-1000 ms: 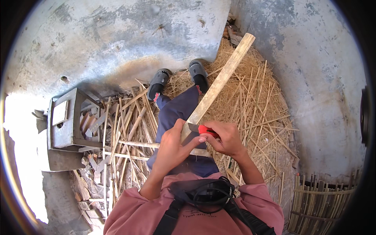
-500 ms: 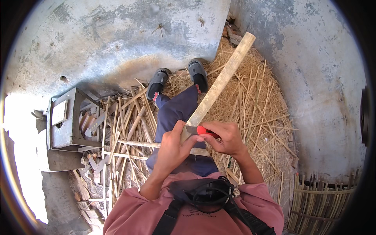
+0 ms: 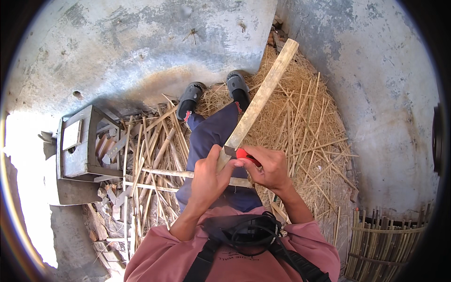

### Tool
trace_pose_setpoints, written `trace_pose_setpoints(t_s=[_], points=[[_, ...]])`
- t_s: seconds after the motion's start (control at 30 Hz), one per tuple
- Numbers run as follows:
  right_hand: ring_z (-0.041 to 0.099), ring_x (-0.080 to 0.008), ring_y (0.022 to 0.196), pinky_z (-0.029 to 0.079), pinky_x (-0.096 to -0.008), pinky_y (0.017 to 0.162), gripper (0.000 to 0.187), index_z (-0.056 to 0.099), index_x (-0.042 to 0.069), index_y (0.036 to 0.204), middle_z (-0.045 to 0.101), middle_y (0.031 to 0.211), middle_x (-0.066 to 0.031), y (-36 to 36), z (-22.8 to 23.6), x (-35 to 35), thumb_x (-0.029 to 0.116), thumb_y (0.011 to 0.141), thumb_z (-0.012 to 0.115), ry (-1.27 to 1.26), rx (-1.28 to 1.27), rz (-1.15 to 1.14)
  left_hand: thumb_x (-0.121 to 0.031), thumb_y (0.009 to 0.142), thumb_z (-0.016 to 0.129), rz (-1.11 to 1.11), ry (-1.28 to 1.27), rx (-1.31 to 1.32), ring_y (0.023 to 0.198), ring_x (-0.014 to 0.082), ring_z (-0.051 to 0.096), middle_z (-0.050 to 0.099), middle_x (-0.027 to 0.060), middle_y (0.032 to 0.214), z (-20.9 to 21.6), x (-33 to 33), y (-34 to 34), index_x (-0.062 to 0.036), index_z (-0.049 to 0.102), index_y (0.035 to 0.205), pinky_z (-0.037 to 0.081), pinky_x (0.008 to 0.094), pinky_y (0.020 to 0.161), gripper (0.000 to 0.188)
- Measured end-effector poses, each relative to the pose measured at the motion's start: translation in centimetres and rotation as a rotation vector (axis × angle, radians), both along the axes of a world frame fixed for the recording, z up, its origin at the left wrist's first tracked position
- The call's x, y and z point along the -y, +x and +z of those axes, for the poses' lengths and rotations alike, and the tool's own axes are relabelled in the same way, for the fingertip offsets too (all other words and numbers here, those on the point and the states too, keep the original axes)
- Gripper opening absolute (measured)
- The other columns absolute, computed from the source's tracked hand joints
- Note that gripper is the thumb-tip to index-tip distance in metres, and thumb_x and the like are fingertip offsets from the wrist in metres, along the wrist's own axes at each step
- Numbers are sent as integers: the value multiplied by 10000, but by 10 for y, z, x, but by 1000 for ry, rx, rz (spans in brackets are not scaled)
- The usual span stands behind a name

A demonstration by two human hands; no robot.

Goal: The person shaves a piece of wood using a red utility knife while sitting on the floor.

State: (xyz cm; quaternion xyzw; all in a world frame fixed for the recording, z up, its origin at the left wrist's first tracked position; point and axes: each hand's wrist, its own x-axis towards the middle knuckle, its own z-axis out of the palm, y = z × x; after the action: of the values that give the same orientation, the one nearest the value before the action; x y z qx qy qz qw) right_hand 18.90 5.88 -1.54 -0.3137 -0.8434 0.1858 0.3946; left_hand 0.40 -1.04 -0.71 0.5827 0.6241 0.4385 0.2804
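Observation:
A long flat strip of split bamboo or wood [image 3: 263, 96] slants from my lap up to the far right. Its near end is gripped in my left hand [image 3: 207, 176], fingers closed around it. My right hand [image 3: 270, 170] is wrapped round the red and black handle of a knife [image 3: 242, 154]. The short dark blade lies against the strip just beyond my left fingers. Both thumbs meet near the handle. Part of the strip's near end is hidden by my left hand.
A stick [image 3: 167, 173] lies across at my lap. Bamboo strips and straw [image 3: 305, 127] cover the floor. At left stands a wooden box frame [image 3: 89, 143]; at lower right, a slatted bamboo basket [image 3: 385, 244]. Grey walls [image 3: 141, 42] rise ahead and to the right.
The strip's far end has swung slightly left and appears turned a little. The knife blade shows more plainly against it, while both hands stay nearly in place.

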Motion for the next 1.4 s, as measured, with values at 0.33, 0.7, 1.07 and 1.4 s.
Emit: trace_pose_setpoints(t_s=[0.33, 0.7, 1.07, 1.4], points=[[730, -264, 651, 551, -367, 544, 257, 754, 56, 1111, 765, 877, -86, -1, -4, 1, 231, 929, 804, 31, -6, -52, -346, 943, 839, 65, -34, -6, 639, 462, 672, 632, 223, 655, -5, 0, 0, 8, 561, 908, 484, 455, 546, 451], [719, -239, 627, 539, -348, 533, 241, 775, 68, 1064, 765, 845, -62, 4, 4, -5, 251, 916, 825, 57, -1, -20, -414, 966, 811, 24, -121, 45, 628, 464, 649, 625, 214, 650, 2, 6, -1, 11, 550, 897, 466, 465, 553, 504], [703, -230, 607, 531, -345, 534, 230, 784, 74, 1056, 762, 827, -62, 8, 8, -6, 252, 918, 829, 72, 31, -29, -368, 986, 793, 11, -57, 24, 645, 495, 645, 622, 225, 642, 0, 9, -1, 0, 528, 906, 459, 494, 536, 461], [715, -205, 640, 545, -318, 584, 264, 770, -26, 1103, 769, 849, -151, 39, 5, -39, 174, 934, 800, -9, -59, -140, -458, 972, 783, 36, -114, -118, 642, 494, 652, 625, 213, 626, -29, 39, -4, -27, 513, 929, 460, 519, 526, 510]])
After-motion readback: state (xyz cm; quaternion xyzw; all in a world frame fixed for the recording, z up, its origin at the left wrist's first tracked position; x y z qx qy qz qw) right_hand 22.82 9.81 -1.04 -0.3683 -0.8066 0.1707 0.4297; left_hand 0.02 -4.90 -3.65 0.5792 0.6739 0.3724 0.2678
